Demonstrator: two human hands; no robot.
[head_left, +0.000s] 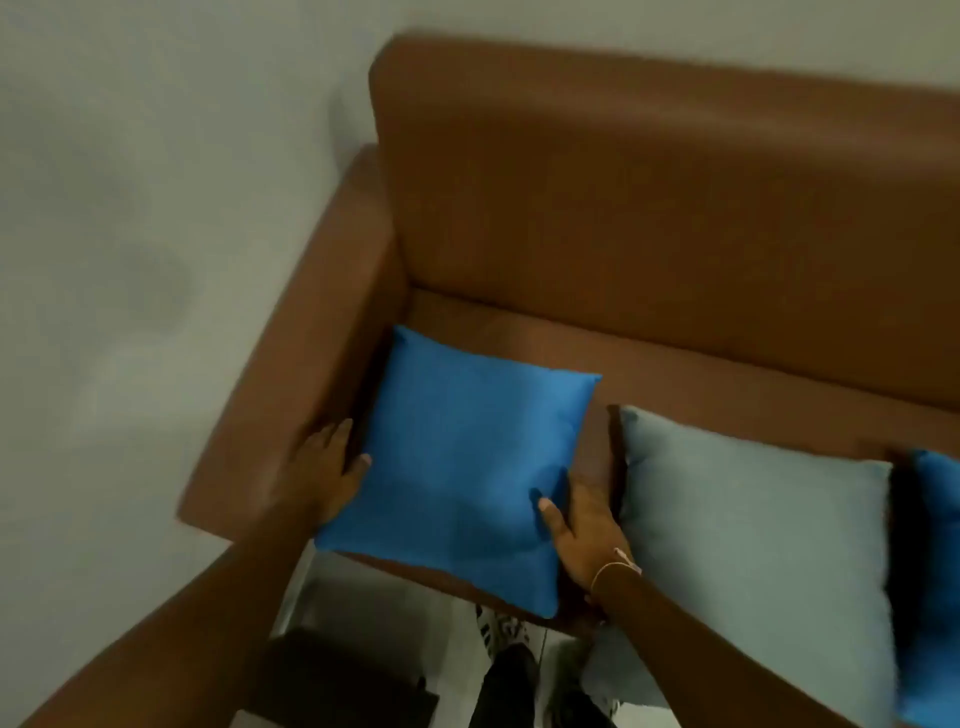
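1. Head view, looking down: a bright blue cushion (467, 467) lies flat on the seat of a brown sofa (649, 208), at the seat's left end, close against the armrest (311, 338).
2. The left hand (327, 467) is at the cushion's left edge. Its grip is clamped on that edge, with the thumb (361, 462) on the top face and the fingers reaching down into the gap between cushion and armrest.
3. The right hand (582, 530) is at the cushion's right edge, near the front corner. Its grip is clamped there too, with the thumb (550, 512) pressed on the top face and the fingers tucked out of sight round the edge.
4. A thin band (615, 566) circles the right wrist.
5. A pale grey-blue cushion (753, 545) lies on the seat just to the right of the blue one, with the right hand between the two.
6. A second blue cushion (935, 571) shows partly at the frame's right edge, beside the grey-blue one.
7. The sofa's backrest stands against a plain pale wall (130, 208).
8. In front of the seat, low in the frame, are a dark box-like shape (332, 675), too blurred to identify, and a patterned shoe (501, 629) on the floor.
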